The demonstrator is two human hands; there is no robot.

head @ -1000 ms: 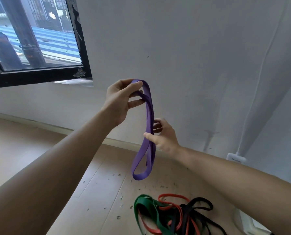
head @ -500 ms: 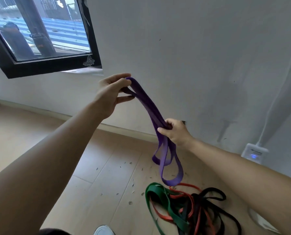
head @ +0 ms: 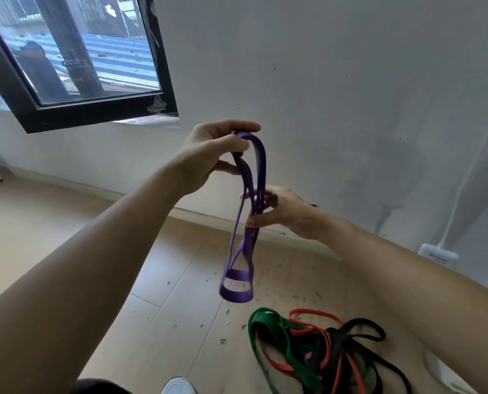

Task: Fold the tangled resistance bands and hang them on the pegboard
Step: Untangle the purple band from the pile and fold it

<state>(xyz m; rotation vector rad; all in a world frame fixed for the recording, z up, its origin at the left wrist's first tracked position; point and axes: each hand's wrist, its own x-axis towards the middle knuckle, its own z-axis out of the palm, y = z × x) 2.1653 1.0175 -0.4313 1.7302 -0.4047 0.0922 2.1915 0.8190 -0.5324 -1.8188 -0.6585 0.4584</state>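
Strands of purple band (head: pixel 262 169), pinched by left hand (head: pixel 205 157), hide whether right hand (head: pixel 286 211) grips.

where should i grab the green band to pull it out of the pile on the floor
Take the green band at its rounded loop, its leftmost part, coming from above and the left. That bend lies clear on the floor, while further right the orange band and black band tangle with it.
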